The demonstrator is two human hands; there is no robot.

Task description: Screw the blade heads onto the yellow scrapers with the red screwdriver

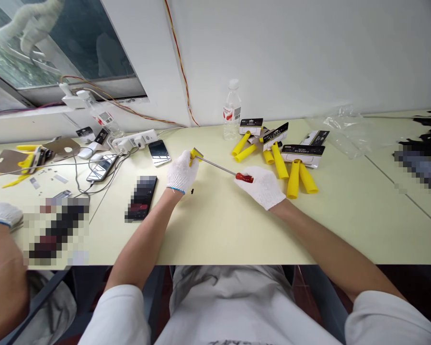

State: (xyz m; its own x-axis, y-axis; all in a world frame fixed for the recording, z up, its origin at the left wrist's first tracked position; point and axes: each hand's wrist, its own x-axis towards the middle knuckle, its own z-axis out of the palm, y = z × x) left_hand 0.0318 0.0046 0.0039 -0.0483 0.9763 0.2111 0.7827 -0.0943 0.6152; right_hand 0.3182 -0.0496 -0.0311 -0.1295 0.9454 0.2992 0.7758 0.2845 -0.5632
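Note:
My left hand (183, 171), in a white knit glove with a blue-edged cuff, is closed around a yellow-handled tool with a flat head (197, 154). Most of its handle is hidden by the glove. My right hand (261, 186), also gloved in white, grips a screwdriver (221, 167) by its red handle. The screwdriver's long metal shaft points left, and its tip meets the flat head; the exact contact is too small to make out. A tiny black piece (192, 191) lies on the table just below my left hand.
Several carded yellow-handled tools (293, 179) lie right of centre, near a water bottle (232, 112). Phones (160, 153), a power strip (136, 141) and cables are at left. A co-worker's gloved hand (2, 214) is at far left. Clear plastic bags (348, 132) lie back right.

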